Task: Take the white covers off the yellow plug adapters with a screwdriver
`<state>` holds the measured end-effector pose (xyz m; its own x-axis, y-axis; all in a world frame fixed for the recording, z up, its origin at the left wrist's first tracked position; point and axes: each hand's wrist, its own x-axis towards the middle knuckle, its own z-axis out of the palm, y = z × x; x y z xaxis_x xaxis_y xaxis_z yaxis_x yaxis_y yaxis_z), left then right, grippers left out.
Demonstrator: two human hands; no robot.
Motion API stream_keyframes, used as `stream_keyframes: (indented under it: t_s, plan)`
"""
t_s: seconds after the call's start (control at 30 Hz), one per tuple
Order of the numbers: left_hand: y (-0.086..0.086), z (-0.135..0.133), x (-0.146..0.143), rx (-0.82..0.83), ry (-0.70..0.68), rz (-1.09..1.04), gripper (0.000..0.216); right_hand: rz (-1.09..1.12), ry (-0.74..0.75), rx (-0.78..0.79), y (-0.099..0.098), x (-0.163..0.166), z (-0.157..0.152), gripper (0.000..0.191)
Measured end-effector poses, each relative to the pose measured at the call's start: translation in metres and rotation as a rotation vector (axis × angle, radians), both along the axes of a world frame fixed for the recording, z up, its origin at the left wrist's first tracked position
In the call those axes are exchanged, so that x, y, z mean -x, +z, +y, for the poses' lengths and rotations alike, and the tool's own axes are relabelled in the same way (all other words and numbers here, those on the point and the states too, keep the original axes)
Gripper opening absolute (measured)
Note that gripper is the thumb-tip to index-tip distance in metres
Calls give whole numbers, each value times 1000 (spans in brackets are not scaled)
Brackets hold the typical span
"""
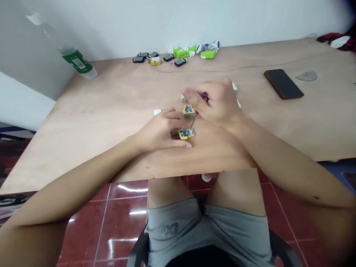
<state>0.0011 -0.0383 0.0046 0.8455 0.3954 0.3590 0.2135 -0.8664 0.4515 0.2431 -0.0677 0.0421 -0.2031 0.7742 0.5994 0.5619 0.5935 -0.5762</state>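
Left hand (162,129) fingers curl beside yellow circuit board (186,134); right hand (214,102) pinches something hidden above it. Board light, fragile: grip edges.

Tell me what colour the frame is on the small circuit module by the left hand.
Yellow: the module shows it best in the head view.

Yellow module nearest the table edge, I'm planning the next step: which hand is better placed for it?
Left, probably: the left hand curls close beside the yellow module, while the right hand sits farther away.
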Motion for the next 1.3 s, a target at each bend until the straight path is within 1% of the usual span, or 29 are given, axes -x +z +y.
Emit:
stream_keyframes:
  t_s: [0.03,0.1,0.23,0.37,0.43,0.53,0.6,0.67,0.77,0.93,1.03,1.17,1.23,1.3]
  plan:
    - [0,1,1,-12,9,8,60,-11,-34,-11,0,-1,1,68]
    - [1,4,2,-20,15,8,58,9,-37,-24,-1,0,2,71]
    - [2,6,4,6,-10,-25,53,79,56,-32,-6,6,2,64]
    - [2,4,4,14,2,26,49,72,149,-40,-6,5,2,61]
    - [2,2,4,1,9,46,47,31,107,-33,-3,2,1,64]
    - [2,0,4,-20,-1,47,47,-65,-5,-11,2,-2,0,73]
    - [2,-1,4,-23,-4,50,49,-91,-24,-7,5,-2,0,74]
    - [2,-2,4,-15,2,63,48,-56,-16,-20,4,-1,0,72]
    - [2,-2,4,3,6,69,47,7,12,-40,1,0,3,68]
    - [1,-2,4,5,-15,20,47,-4,144,-55,2,-4,6,51]
    - [1,-1,4,11,-16,30,44,1,227,20,3,-5,7,43]
    - [2,-2,4,28,-15,46,43,96,291,166,-4,-3,7,37]
    - [2,-2,4,31,-21,39,43,137,317,192,-8,-3,8,33]
    - [2,-2,4,31,-22,34,42,158,341,184,-11,-3,8,24]
